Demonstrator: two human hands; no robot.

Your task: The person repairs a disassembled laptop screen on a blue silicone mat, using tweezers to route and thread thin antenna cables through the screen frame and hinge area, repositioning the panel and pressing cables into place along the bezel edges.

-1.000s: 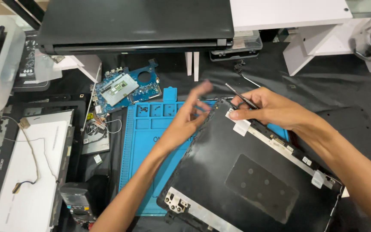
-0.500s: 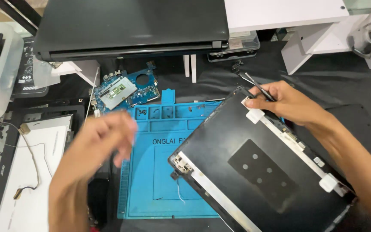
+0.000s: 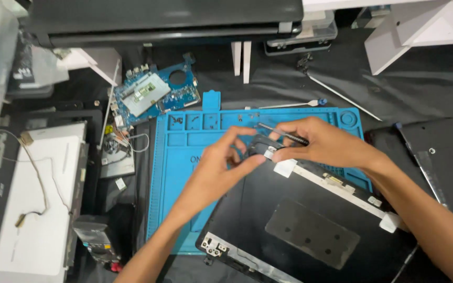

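A: What lies on the bench?

B: A black laptop lid panel [image 3: 310, 225], tilted across the blue repair mat [image 3: 184, 173]; a blue circuit board [image 3: 155, 94] sits at eleven o'clock of the mat.

A: And the hands?

B: They meet at the panel's twelve o'clock corner. The left hand [image 3: 221, 162] pinches a small black part [image 3: 262, 145] there, fingers closed. The right hand [image 3: 326, 144] grips dark tweezers [image 3: 284, 134], tips shut.

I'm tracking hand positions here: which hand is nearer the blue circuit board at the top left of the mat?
Left. The left hand is over the blue mat, below and right of the circuit board; the right hand is farther right, holding a thin tool.
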